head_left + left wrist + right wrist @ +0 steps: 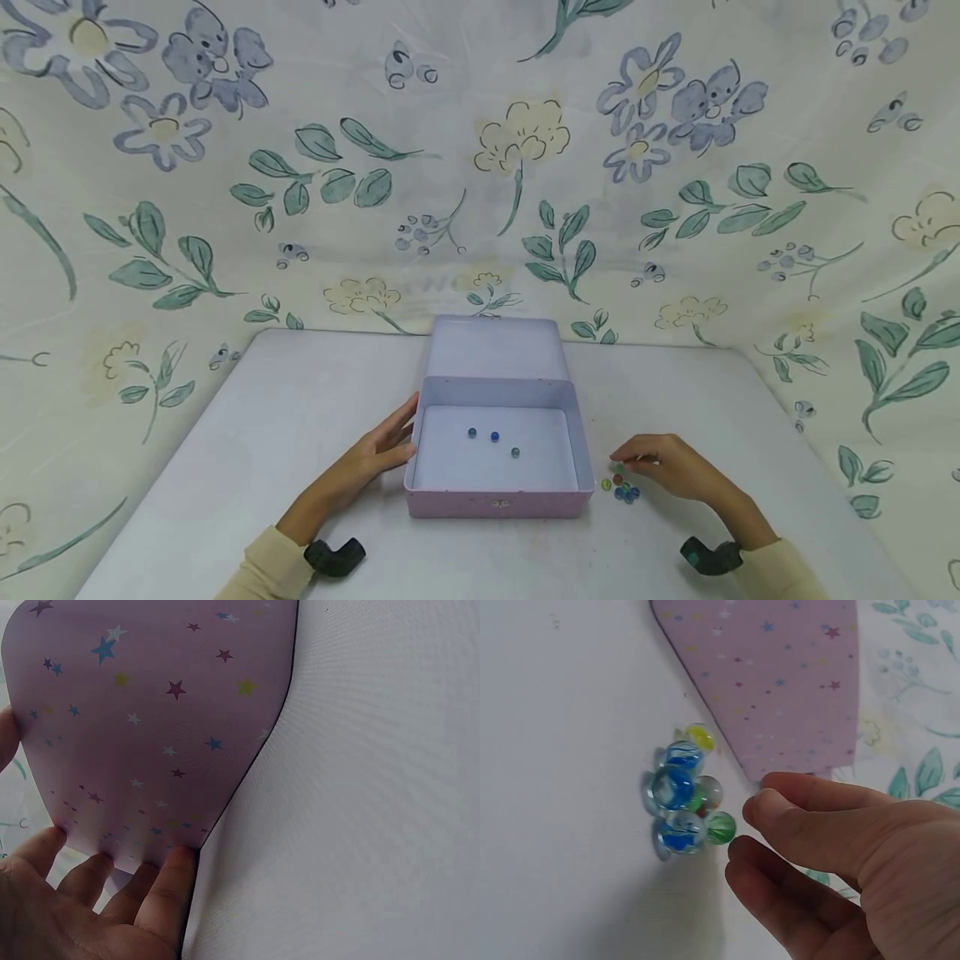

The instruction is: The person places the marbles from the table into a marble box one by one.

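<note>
While left hand (378, 454) steadies box (498, 500), right hand (667, 467) (loosely curled) nears marbles (621, 487).

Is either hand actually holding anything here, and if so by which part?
Nothing is gripped. The left hand rests straight fingers against the left wall of the open pink tin. The right hand hovers by the marble cluster, fingers curled, holding none.

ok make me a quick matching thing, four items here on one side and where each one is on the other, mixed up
1. left hand
2. right hand
3. three marbles
4. marble cluster

a. inside the open box
b. on the table right of the box
c. against the box's left wall
d. just above the loose marbles

Pairs: 1-c, 2-d, 3-a, 4-b
</note>
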Motion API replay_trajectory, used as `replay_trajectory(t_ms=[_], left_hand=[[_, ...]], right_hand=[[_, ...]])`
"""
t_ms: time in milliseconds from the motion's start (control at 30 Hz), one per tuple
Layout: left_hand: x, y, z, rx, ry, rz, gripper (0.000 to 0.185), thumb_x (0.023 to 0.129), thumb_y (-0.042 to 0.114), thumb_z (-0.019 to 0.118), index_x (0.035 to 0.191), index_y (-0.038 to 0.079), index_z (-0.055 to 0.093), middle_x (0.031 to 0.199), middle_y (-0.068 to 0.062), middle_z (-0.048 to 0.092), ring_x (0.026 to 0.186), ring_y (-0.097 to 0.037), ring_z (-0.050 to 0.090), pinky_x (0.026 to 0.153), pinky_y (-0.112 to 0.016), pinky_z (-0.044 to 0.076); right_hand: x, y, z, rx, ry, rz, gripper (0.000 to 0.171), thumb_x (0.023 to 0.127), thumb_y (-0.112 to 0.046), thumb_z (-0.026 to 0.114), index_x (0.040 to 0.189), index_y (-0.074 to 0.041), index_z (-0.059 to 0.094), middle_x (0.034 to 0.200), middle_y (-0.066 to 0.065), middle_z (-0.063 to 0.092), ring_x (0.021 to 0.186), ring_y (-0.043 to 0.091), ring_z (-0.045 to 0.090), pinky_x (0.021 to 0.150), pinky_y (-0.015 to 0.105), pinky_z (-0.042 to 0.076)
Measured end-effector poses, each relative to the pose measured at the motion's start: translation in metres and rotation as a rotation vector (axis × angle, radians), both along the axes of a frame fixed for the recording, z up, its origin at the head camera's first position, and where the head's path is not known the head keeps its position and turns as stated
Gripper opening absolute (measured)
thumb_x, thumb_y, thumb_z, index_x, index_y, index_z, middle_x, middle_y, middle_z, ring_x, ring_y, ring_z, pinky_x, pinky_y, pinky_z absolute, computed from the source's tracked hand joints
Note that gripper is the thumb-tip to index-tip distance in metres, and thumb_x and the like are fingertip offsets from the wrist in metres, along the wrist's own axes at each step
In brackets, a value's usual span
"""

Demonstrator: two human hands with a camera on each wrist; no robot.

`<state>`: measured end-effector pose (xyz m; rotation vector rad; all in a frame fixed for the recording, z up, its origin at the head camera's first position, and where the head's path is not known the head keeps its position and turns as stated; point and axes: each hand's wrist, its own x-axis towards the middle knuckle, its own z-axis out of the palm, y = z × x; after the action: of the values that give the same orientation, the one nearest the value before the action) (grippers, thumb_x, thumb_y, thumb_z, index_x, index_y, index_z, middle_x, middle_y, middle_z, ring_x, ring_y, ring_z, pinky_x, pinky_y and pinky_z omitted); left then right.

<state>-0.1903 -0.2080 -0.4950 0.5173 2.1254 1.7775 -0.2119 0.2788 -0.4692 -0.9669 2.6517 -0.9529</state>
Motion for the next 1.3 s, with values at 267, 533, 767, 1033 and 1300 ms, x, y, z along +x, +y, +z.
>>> replay_trajectory(t_ms=[267,533,767,1033,1300], left_hand=[[0.000,0.000,0.001,0.003,-0.015,0.007,0.073,0.103,0.019,0.050,0.162,0.028,0.007,0.170,-0.003,-0.002,0.154,-0.045,0.005,0.117,-0.069,0.021],[0.001,0.000,0.002,0.002,-0.026,0.013,0.073,0.103,0.019,0.050,0.162,0.026,0.007,0.170,-0.004,-0.002,0.154,-0.045,0.005,0.117,-0.068,0.021],[0.001,0.001,0.001,0.020,-0.016,-0.004,0.073,0.104,0.018,0.049,0.162,0.027,0.006,0.170,-0.003,-0.004,0.154,-0.044,0.003,0.118,-0.069,0.018],[0.001,0.000,0.000,0.021,0.004,-0.004,0.074,0.104,0.017,0.050,0.162,0.029,0.006,0.170,-0.005,-0.003,0.153,-0.046,0.004,0.117,-0.070,0.017],[0.002,0.000,0.002,0.024,0.006,-0.013,0.068,0.105,0.018,0.048,0.161,0.032,0.012,0.170,-0.003,-0.002,0.154,-0.046,0.000,0.118,-0.070,0.012]], right_hand=[[0.003,-0.003,-0.009,0.008,0.014,0.040,0.023,0.090,0.000,0.068,0.111,-0.007,0.074,0.109,0.006,0.076,0.099,0.007,0.070,0.081,0.023,0.059],[0.002,-0.008,-0.014,0.017,0.124,0.053,0.022,0.086,0.004,0.070,0.106,-0.006,0.076,0.105,0.005,0.076,0.096,0.012,0.072,0.078,0.023,0.059],[0.003,-0.007,-0.017,0.013,0.143,0.018,0.021,0.086,0.004,0.071,0.103,-0.008,0.076,0.101,0.001,0.075,0.094,0.008,0.070,0.078,0.022,0.059],[0.003,-0.007,-0.012,-0.011,0.159,0.005,0.020,0.086,0.006,0.071,0.101,-0.007,0.076,0.098,0.001,0.075,0.091,0.005,0.069,0.076,0.022,0.059],[-0.001,-0.006,-0.004,0.052,0.152,-0.010,0.023,0.086,0.007,0.069,0.104,-0.006,0.075,0.102,0.003,0.075,0.095,0.012,0.070,0.080,0.023,0.059]])
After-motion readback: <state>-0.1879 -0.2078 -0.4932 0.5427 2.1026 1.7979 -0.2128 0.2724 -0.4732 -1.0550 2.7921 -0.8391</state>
